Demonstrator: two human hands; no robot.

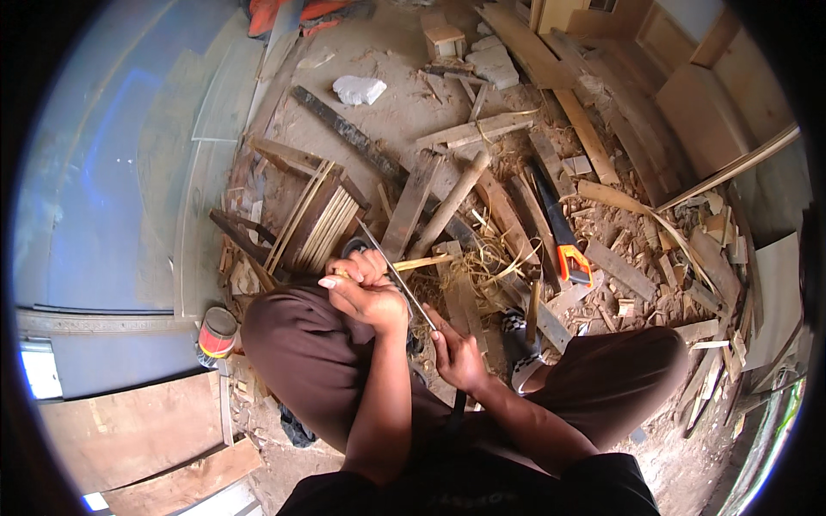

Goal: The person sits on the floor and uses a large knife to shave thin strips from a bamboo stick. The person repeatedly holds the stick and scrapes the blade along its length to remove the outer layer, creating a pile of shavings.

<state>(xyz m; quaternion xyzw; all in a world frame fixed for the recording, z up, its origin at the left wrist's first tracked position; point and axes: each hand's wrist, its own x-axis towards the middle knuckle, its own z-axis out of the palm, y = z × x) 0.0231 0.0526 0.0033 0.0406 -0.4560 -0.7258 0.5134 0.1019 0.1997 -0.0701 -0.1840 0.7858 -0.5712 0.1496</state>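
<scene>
I sit on the ground with my knees up in brown trousers. My left hand (366,288) is closed around a thin pale strip of wood (426,261) that sticks out to the right above my left knee. My right hand (456,353) grips the handle end of a long thin knife blade (391,262), which runs up and left across the strip, touching it near my left fingers. Curled wood shavings (490,258) lie on the ground just beyond the strip.
A handsaw with an orange handle (564,241) lies right of the shavings. A bundle of thin slats (323,219) rests ahead of my left knee, a small red can (217,334) to the left. Planks, a round pole (452,202) and offcuts litter the dirt floor.
</scene>
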